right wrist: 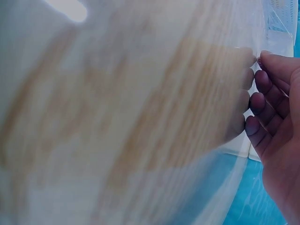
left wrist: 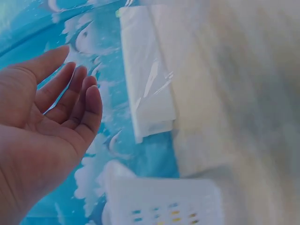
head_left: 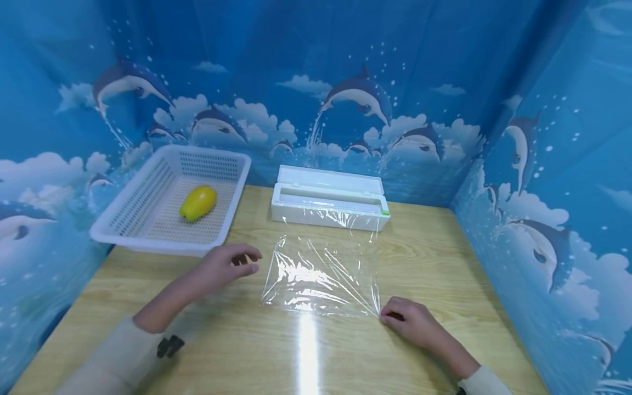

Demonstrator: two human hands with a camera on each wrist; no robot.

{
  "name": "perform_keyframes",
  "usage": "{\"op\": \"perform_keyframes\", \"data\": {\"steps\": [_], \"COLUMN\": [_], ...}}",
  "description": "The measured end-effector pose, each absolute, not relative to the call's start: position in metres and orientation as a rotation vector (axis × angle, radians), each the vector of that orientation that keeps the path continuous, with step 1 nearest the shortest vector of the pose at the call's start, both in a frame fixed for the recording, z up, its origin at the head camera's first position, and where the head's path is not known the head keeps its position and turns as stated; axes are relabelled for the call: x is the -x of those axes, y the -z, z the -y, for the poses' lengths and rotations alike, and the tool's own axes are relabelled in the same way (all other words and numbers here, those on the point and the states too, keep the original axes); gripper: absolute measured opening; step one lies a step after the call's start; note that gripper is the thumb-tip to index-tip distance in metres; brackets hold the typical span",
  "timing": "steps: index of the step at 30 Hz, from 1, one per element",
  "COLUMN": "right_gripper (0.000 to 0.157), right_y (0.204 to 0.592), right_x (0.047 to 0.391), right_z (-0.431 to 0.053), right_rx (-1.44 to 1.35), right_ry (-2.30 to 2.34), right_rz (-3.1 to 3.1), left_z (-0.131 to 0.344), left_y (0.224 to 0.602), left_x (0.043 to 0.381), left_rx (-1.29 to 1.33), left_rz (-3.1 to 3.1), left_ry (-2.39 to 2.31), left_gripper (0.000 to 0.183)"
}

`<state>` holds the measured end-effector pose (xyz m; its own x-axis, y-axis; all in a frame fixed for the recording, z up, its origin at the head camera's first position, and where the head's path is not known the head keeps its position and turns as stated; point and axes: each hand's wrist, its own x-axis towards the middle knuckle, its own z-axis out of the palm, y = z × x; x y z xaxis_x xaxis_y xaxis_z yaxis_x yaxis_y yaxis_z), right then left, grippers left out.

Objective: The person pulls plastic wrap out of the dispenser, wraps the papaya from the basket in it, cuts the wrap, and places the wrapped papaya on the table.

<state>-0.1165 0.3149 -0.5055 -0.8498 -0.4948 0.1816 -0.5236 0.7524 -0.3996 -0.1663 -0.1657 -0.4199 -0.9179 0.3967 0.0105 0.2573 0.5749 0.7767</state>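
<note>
A sheet of clear plastic wrap (head_left: 316, 274) stretches from a white wrap dispenser box (head_left: 331, 214) toward the front of the table. My right hand (head_left: 410, 322) pinches the near right corner of the wrap between thumb and fingertips, and creases run from that corner. In the right wrist view, the thumb and index fingertip of the right hand (right wrist: 276, 98) meet at the film's edge. My left hand (head_left: 224, 266) hovers left of the wrap, holding nothing. The left wrist view shows the left hand (left wrist: 56, 112) with loosely bent, relaxed fingers. The dispenser's lid (head_left: 331, 178) stands raised at the back.
At the back left, a white perforated basket (head_left: 232, 214) holds a yellow papaya-like fruit (head_left: 198, 203). Blue dolphin-print curtains (head_left: 306, 71) hang behind and along both sides. Light glares off the wooden table (head_left: 237, 351) in front. A small green piece (head_left: 385, 212) marks the box's right end.
</note>
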Motion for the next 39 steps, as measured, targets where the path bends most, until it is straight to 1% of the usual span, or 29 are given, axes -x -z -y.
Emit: {"op": "perform_keyframes", "data": {"steps": [4,8,14,22,30,39], "right_gripper": [0.012,0.010,0.011,0.012,0.012,0.014], "right_y": [0.505,0.503,0.505,0.507,0.507,0.508], "right_x": [0.117,0.117,0.118,0.118,0.117,0.117], "right_z": [-0.314,-0.314,-0.314,-0.314,-0.315,-0.315], "right_rx": [-0.854,-0.859,-0.856,-0.870,-0.883,-0.861], "right_ry": [-0.702,-0.716,-0.707,-0.697,-0.695,-0.709], "right_rz": [2.865,2.870,2.866,2.853,2.843,2.836], "left_z": [0.175,0.188,0.207,0.226,0.242,0.254], "left_y": [0.400,0.385,0.374,0.374,0.382,0.389], "left_x": [0.176,0.192,0.214,0.241,0.266,0.289], "left_rx": [-0.485,-0.330,-0.213,-0.154,-0.065,0.082], "left_rz": [-2.701,-2.758,-2.821,-2.892,-2.931,-2.879], "left_ry": [-1.308,-1.325,-1.399,-1.358,-1.289,-1.308], "left_gripper": [0.033,0.038,0.048,0.051,0.056,0.061]}}
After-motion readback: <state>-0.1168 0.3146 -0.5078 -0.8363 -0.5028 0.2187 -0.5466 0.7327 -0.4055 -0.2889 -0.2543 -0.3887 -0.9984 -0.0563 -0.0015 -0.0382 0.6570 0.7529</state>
